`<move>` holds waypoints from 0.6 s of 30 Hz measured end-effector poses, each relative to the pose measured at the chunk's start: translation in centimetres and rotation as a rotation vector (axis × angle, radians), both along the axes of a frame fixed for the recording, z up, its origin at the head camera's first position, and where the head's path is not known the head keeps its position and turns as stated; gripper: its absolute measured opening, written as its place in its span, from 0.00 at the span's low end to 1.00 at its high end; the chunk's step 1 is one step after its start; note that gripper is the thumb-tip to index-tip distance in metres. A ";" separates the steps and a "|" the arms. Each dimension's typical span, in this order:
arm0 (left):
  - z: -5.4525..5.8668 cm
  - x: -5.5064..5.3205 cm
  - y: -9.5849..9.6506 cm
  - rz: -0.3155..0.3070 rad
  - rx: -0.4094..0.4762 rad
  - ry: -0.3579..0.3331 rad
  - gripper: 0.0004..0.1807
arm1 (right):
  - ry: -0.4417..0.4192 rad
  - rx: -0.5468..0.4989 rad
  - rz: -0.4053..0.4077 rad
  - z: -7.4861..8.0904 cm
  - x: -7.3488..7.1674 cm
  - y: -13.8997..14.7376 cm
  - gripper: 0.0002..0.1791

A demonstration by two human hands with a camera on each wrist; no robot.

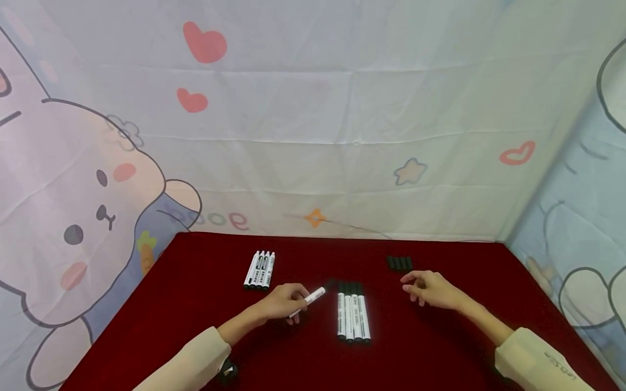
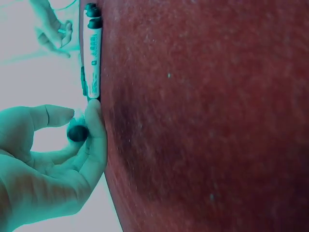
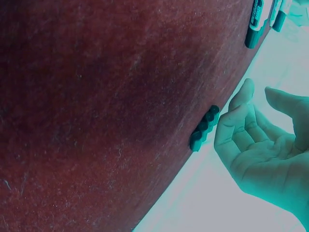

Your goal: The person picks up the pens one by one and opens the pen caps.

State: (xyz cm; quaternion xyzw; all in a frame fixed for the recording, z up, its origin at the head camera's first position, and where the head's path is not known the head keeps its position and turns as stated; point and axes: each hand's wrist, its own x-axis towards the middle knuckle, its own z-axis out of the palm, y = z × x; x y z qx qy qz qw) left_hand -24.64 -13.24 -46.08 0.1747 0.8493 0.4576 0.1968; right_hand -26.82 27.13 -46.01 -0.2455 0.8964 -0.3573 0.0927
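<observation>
Over the worktop (image 1: 430, 353), between the bare-tipped pens (image 1: 260, 270) and the capped row (image 1: 354, 317), the left grip (image 1: 285, 301) pinches one marker (image 1: 315, 296) aslant, its dark far end near the row's caps. The right grip (image 1: 432, 289) is released and empty, fingers loosely bent, just beside the four loose caps (image 1: 399, 263). To handle the marker well, I would keep the pinch on the white barrel, leave the dark end free for the other hand, and hold it clear of the row so that nothing rolls. The left wrist view shows a dark round end face-on by the thumb, which the head view hides; the right wrist view shows the bare palm, where the head view gives mostly the back.
</observation>
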 end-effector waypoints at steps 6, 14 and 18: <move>0.4 -0.2 -1.0 -0.045 0.103 -0.082 0.13 | -0.022 0.004 0.024 0.0 0.4 -0.6 0.19; 1.0 -0.5 -1.4 -0.115 0.146 -0.134 0.17 | -0.025 -0.012 0.062 -0.1 0.6 -1.4 0.18; 1.2 -0.6 -1.3 -0.150 0.131 -0.101 0.16 | -0.031 -0.022 0.085 -0.2 0.6 -1.8 0.17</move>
